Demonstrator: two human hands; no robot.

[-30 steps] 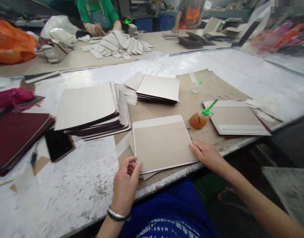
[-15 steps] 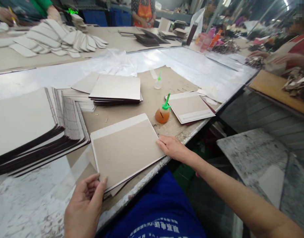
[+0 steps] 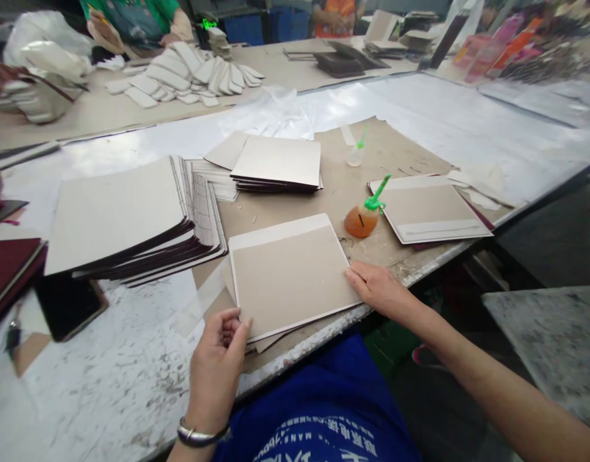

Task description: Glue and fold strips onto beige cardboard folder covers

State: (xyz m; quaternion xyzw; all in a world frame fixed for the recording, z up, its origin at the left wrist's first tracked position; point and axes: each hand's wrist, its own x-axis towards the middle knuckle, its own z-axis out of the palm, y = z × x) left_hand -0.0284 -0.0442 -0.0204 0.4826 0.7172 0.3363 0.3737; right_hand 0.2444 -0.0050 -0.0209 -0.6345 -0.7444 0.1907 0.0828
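A beige rectangular panel (image 3: 290,276) with a white strip along its far edge lies at the table's near edge, over other sheets. My left hand (image 3: 222,353), a bracelet at its wrist, pinches the near left corner, thumb on top. On the right edge, my right hand (image 3: 379,285) grips the same panel with thumb above and fingers mostly hidden. Just beyond it stands a squeeze bottle (image 3: 362,220) of orange liquid with a green nozzle. A similar panel (image 3: 432,208) with white strips rests on dark red pieces to the right.
Stacks of pale panels stand at left (image 3: 117,208) and behind (image 3: 278,160). A smaller clear bottle (image 3: 355,156) is farther back. At far left lie a phone (image 3: 68,307) and a dark red folder-like piece (image 3: 9,269). Pale curved pieces (image 3: 179,74) heap near a co-worker in green.
My view has swung left, so the phone and dark red piece now show. Both hands keep the same hold on the panel, which looks unmoved on the table.
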